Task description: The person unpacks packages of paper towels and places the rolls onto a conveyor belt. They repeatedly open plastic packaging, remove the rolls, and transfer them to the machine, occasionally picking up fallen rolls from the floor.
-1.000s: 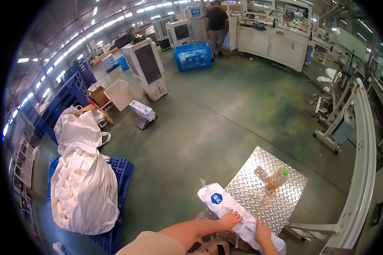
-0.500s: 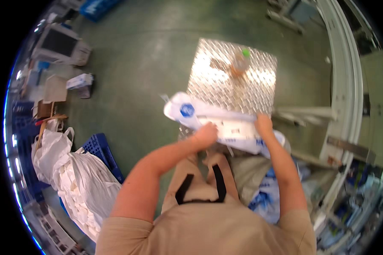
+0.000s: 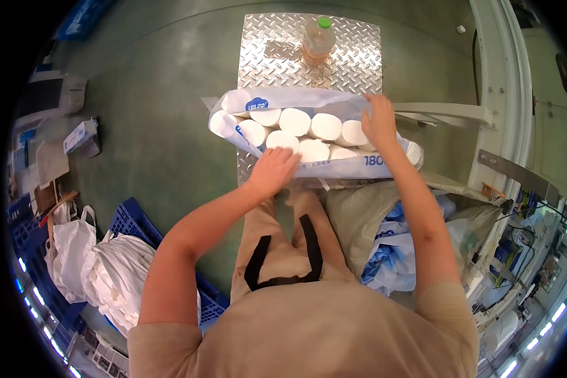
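Our right hand [image 3: 380,123] clasps the far edge of a long, blue-printed, translucent white plastic bag [image 3: 334,169], and, well apart from it, our left hand [image 3: 276,169] touches the near edge (whether it grips, we cannot tell). The bag lies open across the near part of the silver diamond-plate metal table [image 3: 356,63]. Short white cylindrical rolls [image 3: 295,121] lie inside; a green-capped clear plastic bottle [image 3: 319,43] stands beyond.

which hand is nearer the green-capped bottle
Right. The right hand is at the far edge of the bag, toward the bottle; the left hand is farther, at the near edge.
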A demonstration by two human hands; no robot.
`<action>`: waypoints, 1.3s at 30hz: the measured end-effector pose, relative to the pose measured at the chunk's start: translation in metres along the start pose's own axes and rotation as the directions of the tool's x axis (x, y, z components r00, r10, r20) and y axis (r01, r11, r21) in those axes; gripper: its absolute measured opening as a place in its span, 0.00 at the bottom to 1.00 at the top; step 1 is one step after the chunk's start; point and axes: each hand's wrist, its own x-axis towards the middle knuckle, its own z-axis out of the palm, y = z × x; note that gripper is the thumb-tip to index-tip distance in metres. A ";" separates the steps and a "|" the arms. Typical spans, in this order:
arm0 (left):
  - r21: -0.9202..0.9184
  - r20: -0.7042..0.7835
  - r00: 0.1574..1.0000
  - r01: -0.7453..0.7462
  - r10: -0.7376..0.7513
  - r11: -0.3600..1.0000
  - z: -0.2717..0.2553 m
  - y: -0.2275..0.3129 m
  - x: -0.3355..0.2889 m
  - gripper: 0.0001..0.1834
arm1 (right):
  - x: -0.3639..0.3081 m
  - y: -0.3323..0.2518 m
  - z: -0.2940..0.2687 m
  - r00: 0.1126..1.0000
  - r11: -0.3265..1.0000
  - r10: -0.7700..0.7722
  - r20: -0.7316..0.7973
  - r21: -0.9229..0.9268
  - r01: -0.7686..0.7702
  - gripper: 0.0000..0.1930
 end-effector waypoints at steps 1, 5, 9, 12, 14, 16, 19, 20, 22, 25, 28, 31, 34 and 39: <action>0.040 -0.062 0.998 0.015 -0.012 0.999 0.000 -0.004 0.012 0.28 | -0.014 -0.014 -0.005 0.992 0.989 -0.125 -0.002 0.077 0.125 0.26; 0.172 0.025 1.000 0.003 -0.008 0.985 0.004 -0.022 0.028 0.45 | -0.070 -0.071 0.007 0.984 0.978 -0.061 0.169 0.205 0.026 0.36; 0.329 0.165 0.985 -0.094 0.041 0.940 0.001 -0.026 0.028 0.44 | -0.087 -0.099 0.020 0.982 0.997 0.065 0.179 -0.039 -0.059 0.38; 0.385 0.112 0.981 -0.188 0.156 0.903 0.006 -0.043 0.034 0.40 | -0.086 -0.106 0.044 0.982 0.988 0.120 0.147 -0.114 -0.104 0.38; 0.358 0.093 0.986 -0.165 0.141 0.919 0.016 -0.043 0.020 0.38 | -0.097 -0.127 0.056 0.962 0.972 0.202 0.183 -0.157 -0.174 0.39; 0.337 0.012 0.984 -0.169 0.175 0.926 0.029 -0.044 0.005 0.34 | -0.107 -0.144 0.069 0.952 0.949 0.267 0.151 -0.214 -0.232 0.39; 0.218 -0.010 0.986 -0.161 0.167 0.962 0.043 -0.051 -0.011 0.32 | -0.105 -0.164 0.069 0.896 0.920 0.360 0.260 -0.255 -0.296 0.40; 0.219 0.033 0.987 -0.160 0.157 0.962 0.037 -0.048 -0.007 0.31 | -0.103 -0.168 0.068 0.915 0.898 0.351 0.198 -0.349 -0.269 0.37; 0.234 0.111 0.980 -0.186 0.164 0.954 0.016 -0.032 0.011 0.29 | -0.105 -0.154 0.081 0.903 0.855 0.406 0.138 -0.406 -0.322 0.30; -0.001 0.252 0.967 0.020 -0.019 1.000 -0.038 -0.011 0.035 0.32 | -0.090 -0.162 0.030 0.866 0.852 0.470 0.170 -0.342 -0.396 0.25; -0.193 -0.036 0.992 -0.122 0.117 0.974 -0.115 -0.014 0.044 0.36 | -0.118 -0.177 -0.088 0.800 0.800 0.587 -0.123 -0.063 -0.596 0.30; -0.785 0.311 0.950 0.231 0.043 0.575 -0.222 0.051 0.085 0.31 | -0.193 -0.167 -0.228 0.544 0.551 0.811 -0.212 0.588 -0.592 0.27; -0.923 0.310 0.908 0.215 0.282 0.320 -0.243 0.167 0.135 0.24 | -0.302 -0.125 -0.329 0.199 0.390 0.917 -0.347 0.887 -0.249 0.23; -0.923 0.357 0.741 0.186 0.569 0.337 -0.198 0.372 0.226 0.33 | -0.455 -0.065 -0.403 -0.215 0.227 0.930 -0.298 0.926 -0.302 0.28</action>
